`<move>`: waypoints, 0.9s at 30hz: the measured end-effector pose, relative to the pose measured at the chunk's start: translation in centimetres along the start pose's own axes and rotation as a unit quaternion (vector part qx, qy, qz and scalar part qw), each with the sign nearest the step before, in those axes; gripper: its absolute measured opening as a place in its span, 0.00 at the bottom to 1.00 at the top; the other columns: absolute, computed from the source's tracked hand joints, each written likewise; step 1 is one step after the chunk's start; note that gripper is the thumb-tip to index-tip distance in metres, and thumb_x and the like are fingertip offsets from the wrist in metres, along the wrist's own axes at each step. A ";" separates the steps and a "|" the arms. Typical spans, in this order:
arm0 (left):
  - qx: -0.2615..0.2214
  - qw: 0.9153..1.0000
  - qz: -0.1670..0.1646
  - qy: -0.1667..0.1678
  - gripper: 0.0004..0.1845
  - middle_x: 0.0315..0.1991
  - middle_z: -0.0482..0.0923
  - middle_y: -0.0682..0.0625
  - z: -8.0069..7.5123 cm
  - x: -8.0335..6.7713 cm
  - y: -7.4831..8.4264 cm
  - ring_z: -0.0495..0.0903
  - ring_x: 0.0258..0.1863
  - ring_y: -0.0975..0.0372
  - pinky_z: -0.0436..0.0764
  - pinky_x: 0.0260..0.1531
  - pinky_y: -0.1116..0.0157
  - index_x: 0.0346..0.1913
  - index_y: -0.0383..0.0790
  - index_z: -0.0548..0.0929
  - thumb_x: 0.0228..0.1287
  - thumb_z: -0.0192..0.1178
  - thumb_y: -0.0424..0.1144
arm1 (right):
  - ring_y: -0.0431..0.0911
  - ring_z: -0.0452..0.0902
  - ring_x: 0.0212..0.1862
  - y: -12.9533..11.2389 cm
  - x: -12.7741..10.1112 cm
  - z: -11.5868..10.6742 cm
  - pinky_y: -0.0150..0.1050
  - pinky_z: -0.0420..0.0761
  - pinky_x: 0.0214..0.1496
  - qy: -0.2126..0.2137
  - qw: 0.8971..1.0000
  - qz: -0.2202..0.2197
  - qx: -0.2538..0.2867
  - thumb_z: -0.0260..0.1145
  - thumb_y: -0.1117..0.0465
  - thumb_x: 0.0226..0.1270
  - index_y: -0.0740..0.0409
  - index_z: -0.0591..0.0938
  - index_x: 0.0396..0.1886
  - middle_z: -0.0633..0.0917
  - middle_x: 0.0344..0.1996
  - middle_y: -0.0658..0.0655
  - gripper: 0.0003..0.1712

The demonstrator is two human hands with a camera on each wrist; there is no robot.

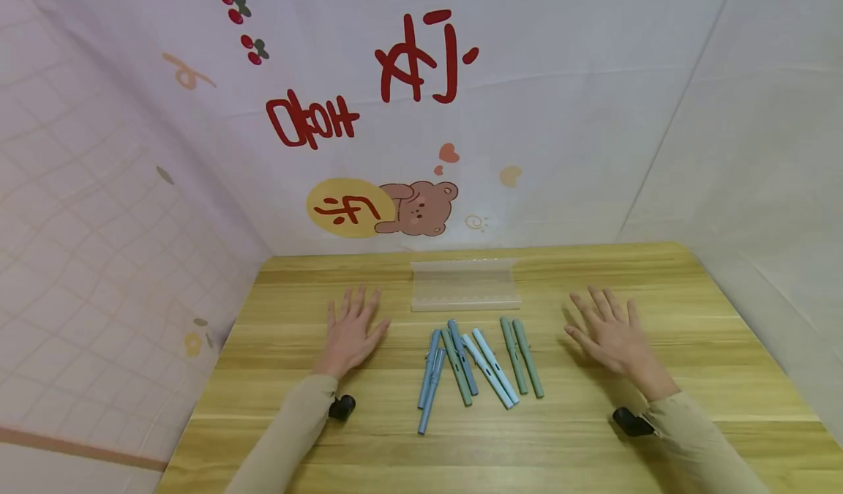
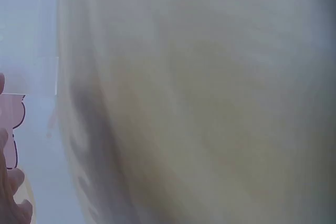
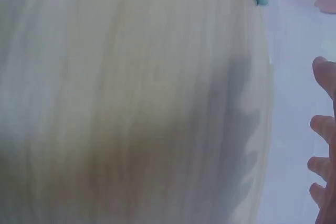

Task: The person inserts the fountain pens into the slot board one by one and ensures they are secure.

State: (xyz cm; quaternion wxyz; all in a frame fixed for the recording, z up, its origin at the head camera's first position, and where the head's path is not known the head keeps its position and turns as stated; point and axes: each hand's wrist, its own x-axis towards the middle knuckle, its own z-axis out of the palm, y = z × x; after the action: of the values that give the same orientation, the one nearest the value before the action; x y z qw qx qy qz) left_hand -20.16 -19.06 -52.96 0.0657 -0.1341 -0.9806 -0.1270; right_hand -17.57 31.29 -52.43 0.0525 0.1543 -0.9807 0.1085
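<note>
My left hand is spread with straight fingers at the left of the wooden table, holding nothing. On the right, my right hand is likewise spread and holds nothing. Between the hands lie several capped pens: two blue pens, a green pen beside a darker blue pen, two pale blue pens, and two green pens. The left wrist view has fingers of the left hand at its edge. In the right wrist view the right hand's fingertips show at the right.
Behind the pens stands a clear plastic rack with a notched edge. The wooden table meets a white cloth backdrop with a printed bear, and cloth hangs at both sides. A black wrist camera sits by the left sleeve.
</note>
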 end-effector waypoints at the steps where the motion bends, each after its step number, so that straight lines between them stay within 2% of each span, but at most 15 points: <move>1: -0.008 1.000 -0.002 0.002 0.37 0.75 0.49 0.40 0.1 0.4 0.1 0.45 0.73 0.42 0.41 0.64 0.35 0.77 0.50 0.54 0.71 0.46 0.61 | 0.68 0.44 0.71 -0.3 0.1 0.0 0.72 0.40 0.64 -0.003 1.000 -0.003 0.004 0.50 0.39 0.73 0.54 0.57 0.76 0.54 0.72 0.70 0.39; 5: -0.043 0.999 -0.010 0.011 0.37 0.74 0.52 0.38 0.7 1.9 0.6 0.48 0.72 0.40 0.43 0.63 0.33 0.77 0.47 0.54 0.71 0.48 0.58 | 0.71 0.46 0.70 -1.7 0.5 0.1 0.72 0.47 0.63 -0.004 0.999 -0.019 0.047 0.55 0.44 0.73 0.60 0.62 0.73 0.55 0.71 0.73 0.37; 8: -0.073 0.997 -0.006 0.006 0.37 0.73 0.53 0.37 1.1 3.2 1.0 0.49 0.71 0.39 0.43 0.62 0.33 0.76 0.44 0.54 0.71 0.49 0.56 | 0.73 0.51 0.67 -2.7 0.8 0.3 0.74 0.54 0.59 0.001 0.997 -0.032 0.075 0.60 0.48 0.71 0.63 0.65 0.70 0.58 0.68 0.75 0.36; 16: -0.171 0.985 0.016 0.005 0.40 0.76 0.46 0.42 2.4 6.0 1.9 0.48 0.72 0.43 0.43 0.63 0.34 0.78 0.43 0.46 0.72 0.48 0.56 | 0.74 0.65 0.59 -4.8 1.4 1.6 0.71 0.65 0.53 0.011 0.989 -0.077 0.124 0.67 0.57 0.65 0.67 0.70 0.65 0.69 0.59 0.78 0.32; 21: -0.239 0.971 0.022 -0.002 0.41 0.77 0.43 0.43 2.9 7.0 2.1 0.46 0.73 0.44 0.43 0.65 0.37 0.78 0.43 0.43 0.72 0.52 0.51 | 0.70 0.69 0.56 -5.7 1.7 2.3 0.66 0.69 0.54 0.016 0.983 -0.097 0.156 0.69 0.60 0.63 0.69 0.72 0.63 0.74 0.55 0.75 0.31; 27: -0.325 0.944 0.045 -0.028 0.42 0.77 0.41 0.48 3.5 8.0 2.1 0.46 0.74 0.50 0.49 0.68 0.46 0.78 0.46 0.42 0.71 0.57 0.43 | 0.67 0.69 0.56 -6.5 1.9 2.8 0.62 0.71 0.53 -0.004 0.977 -0.078 0.197 0.67 0.63 0.64 0.68 0.71 0.64 0.75 0.54 0.72 0.31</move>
State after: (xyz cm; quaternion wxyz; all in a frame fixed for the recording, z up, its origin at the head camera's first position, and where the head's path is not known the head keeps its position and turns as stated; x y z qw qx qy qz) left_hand -27.56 -14.24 -54.49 -0.0033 -0.1952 -0.8804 -0.4322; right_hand -17.55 24.09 -53.64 0.0249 0.2376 -0.9253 0.2945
